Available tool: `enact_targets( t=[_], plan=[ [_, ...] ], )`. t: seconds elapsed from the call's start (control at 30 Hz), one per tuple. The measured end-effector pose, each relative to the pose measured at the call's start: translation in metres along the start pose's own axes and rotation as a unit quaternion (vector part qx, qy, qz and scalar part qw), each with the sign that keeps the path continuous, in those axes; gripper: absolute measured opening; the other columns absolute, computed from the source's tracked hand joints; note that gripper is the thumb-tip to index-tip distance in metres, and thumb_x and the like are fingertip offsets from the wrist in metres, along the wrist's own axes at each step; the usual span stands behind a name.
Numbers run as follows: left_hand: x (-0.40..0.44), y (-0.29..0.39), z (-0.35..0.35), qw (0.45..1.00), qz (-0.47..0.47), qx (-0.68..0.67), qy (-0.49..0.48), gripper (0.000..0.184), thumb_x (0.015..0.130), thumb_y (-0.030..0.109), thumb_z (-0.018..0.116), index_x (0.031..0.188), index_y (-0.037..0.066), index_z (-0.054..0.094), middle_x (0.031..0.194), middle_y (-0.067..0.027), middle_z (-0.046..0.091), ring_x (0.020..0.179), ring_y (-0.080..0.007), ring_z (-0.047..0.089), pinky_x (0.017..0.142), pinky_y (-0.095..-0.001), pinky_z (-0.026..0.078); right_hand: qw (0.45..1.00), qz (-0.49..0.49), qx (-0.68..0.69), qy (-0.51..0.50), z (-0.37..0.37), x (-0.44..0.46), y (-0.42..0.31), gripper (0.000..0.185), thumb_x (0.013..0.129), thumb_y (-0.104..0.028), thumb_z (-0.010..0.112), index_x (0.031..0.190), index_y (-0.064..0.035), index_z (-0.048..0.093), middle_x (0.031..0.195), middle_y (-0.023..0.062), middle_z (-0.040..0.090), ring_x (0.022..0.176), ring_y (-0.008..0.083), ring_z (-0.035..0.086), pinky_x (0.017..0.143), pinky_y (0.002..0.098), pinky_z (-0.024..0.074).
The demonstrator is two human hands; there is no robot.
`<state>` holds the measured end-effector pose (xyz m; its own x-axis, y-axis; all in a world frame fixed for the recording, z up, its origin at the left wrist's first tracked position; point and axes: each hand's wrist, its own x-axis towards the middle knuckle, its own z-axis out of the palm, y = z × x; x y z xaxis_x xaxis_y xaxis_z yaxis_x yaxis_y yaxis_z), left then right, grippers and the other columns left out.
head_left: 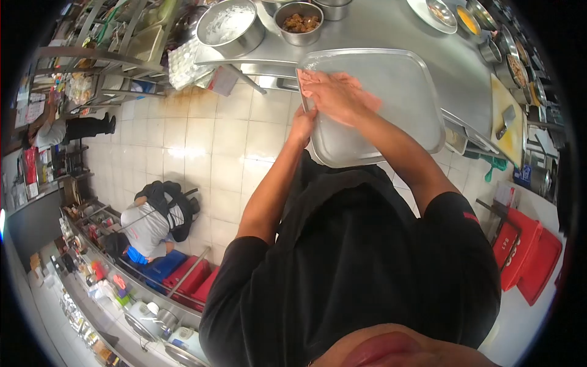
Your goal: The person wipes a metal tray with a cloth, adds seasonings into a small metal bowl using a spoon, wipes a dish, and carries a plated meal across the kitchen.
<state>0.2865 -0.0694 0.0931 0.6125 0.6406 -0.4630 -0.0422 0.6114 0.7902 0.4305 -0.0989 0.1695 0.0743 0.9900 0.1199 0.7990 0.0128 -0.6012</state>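
A large metal tray (391,92) with a raised rim juts over the front edge of the steel counter, its near end close to my black apron. At the tray's left edge, my left hand (302,125) is closed around the rim. My right hand (335,98) presses a pink cloth (367,98) against the tray's upper left part, fingers bent over the cloth near the rim. Part of the cloth is hidden under that hand. Whitish residue shows in the tray's far left corner.
On the steel counter (379,27) stand a pot of white powder (229,27), a pot of brown food pieces (298,23) and several bowls. A cleaver (506,121) lies on a yellowish cutting board (498,101) at right. One person (153,214) bends over at lower left; another (61,129) stands farther off.
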Motion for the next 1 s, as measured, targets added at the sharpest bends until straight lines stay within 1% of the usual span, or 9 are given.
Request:
enact_targets(
  t=[0.23, 0.3, 0.37, 0.43, 0.53, 0.6, 0.73, 0.83, 1.0],
  plan=[
    [-0.004, 0.021, -0.010, 0.997, 0.021, 0.070, 0.016, 0.035, 0.094, 0.017, 0.053, 0.124, -0.001, 0.051, 0.106, -0.0095, 0.062, 0.091, -0.0166, 0.058, 0.081, -0.0315, 0.047, 0.965, 0.154, 0.195, 0.082, -0.052, -0.071, 0.059, 0.029, 0.086, -0.013, 0.055, 0.112, -0.0116, 0.067, 0.109, 0.0057, 0.068, 0.094, 0.0171, 0.064, 0.083, 0.0303, 0.0497],
    [-0.009, 0.034, -0.012, 0.995, -0.005, 0.096, 0.025, 0.035, 0.094, 0.019, 0.054, 0.122, -0.002, 0.052, 0.105, -0.0095, 0.063, 0.090, -0.0166, 0.058, 0.080, -0.0311, 0.047, 0.883, 0.203, 0.338, 0.254, -0.099, -0.126, 0.087, 0.030, 0.083, -0.019, 0.064, 0.110, -0.0068, 0.067, 0.106, 0.0042, 0.070, 0.098, 0.0149, 0.063, 0.084, 0.0284, 0.0504],
    [-0.008, 0.039, -0.018, 0.992, -0.014, 0.124, 0.008, 0.036, 0.094, 0.019, 0.054, 0.123, -0.002, 0.053, 0.105, -0.0101, 0.063, 0.090, -0.0172, 0.058, 0.081, -0.0320, 0.047, 0.829, 0.384, 0.187, 0.360, -0.142, -0.199, 0.123, 0.030, 0.090, -0.023, 0.058, 0.109, -0.0008, 0.066, 0.104, 0.0057, 0.068, 0.095, 0.0159, 0.063, 0.081, 0.0267, 0.0506],
    [-0.007, 0.043, -0.019, 0.990, -0.019, 0.138, -0.009, 0.037, 0.094, 0.020, 0.054, 0.123, -0.003, 0.053, 0.107, -0.0106, 0.063, 0.090, -0.0177, 0.059, 0.080, -0.0320, 0.047, 0.775, 0.425, 0.171, 0.436, -0.183, -0.253, 0.118, 0.032, 0.094, -0.024, 0.054, 0.115, -0.0007, 0.063, 0.105, 0.0060, 0.066, 0.092, 0.0174, 0.064, 0.080, 0.0282, 0.0517],
    [-0.003, 0.040, -0.010, 0.992, -0.018, 0.111, -0.061, 0.042, 0.093, 0.019, 0.056, 0.126, -0.004, 0.048, 0.112, -0.0135, 0.061, 0.094, -0.0215, 0.061, 0.082, -0.0329, 0.049, 0.721, 0.447, 0.248, 0.467, -0.197, -0.353, 0.139, 0.037, 0.096, -0.029, 0.049, 0.120, -0.0020, 0.059, 0.108, 0.0090, 0.064, 0.094, 0.0190, 0.064, 0.080, 0.0284, 0.0521],
    [-0.008, 0.041, 0.005, 0.989, -0.046, 0.118, -0.076, 0.044, 0.093, 0.019, 0.057, 0.128, -0.005, 0.045, 0.113, -0.0150, 0.060, 0.097, -0.0234, 0.061, 0.085, -0.0341, 0.050, 0.801, 0.545, 0.095, 0.229, -0.194, -0.372, 0.092, 0.043, 0.098, -0.037, 0.044, 0.120, -0.0032, 0.058, 0.107, 0.0097, 0.064, 0.091, 0.0188, 0.064, 0.075, 0.0303, 0.0541],
    [-0.008, 0.018, 0.051, 0.974, -0.102, 0.131, -0.151, 0.040, 0.093, 0.020, 0.056, 0.126, -0.002, 0.051, 0.113, -0.0124, 0.062, 0.100, -0.0213, 0.061, 0.087, -0.0323, 0.048, 0.652, 0.522, 0.483, 0.262, -0.161, -0.421, 0.046, 0.051, 0.091, -0.042, 0.056, 0.117, 0.0014, 0.059, 0.099, 0.0099, 0.065, 0.078, 0.0178, 0.065, 0.068, 0.0309, 0.0556],
    [0.006, -0.009, 0.085, 0.952, -0.159, 0.163, -0.202, 0.041, 0.095, 0.021, 0.054, 0.128, -0.003, 0.048, 0.114, -0.0152, 0.062, 0.100, -0.0241, 0.062, 0.087, -0.0356, 0.049, 0.585, 0.553, 0.449, 0.387, -0.114, -0.461, 0.039, 0.050, 0.078, -0.033, 0.073, 0.108, 0.0055, 0.060, 0.088, 0.0114, 0.066, 0.071, 0.0182, 0.065, 0.066, 0.0299, 0.0544],
    [0.007, -0.080, 0.146, 0.902, -0.194, 0.189, -0.336, 0.050, 0.097, 0.025, 0.050, 0.138, -0.001, 0.037, 0.116, -0.0183, 0.060, 0.097, -0.0269, 0.063, 0.085, -0.0380, 0.051, 0.511, 0.608, 0.384, 0.470, -0.078, -0.575, -0.023, 0.044, 0.081, -0.032, 0.069, 0.108, 0.0013, 0.062, 0.092, 0.0115, 0.066, 0.072, 0.0201, 0.064, 0.066, 0.0323, 0.0520]
  ],
)
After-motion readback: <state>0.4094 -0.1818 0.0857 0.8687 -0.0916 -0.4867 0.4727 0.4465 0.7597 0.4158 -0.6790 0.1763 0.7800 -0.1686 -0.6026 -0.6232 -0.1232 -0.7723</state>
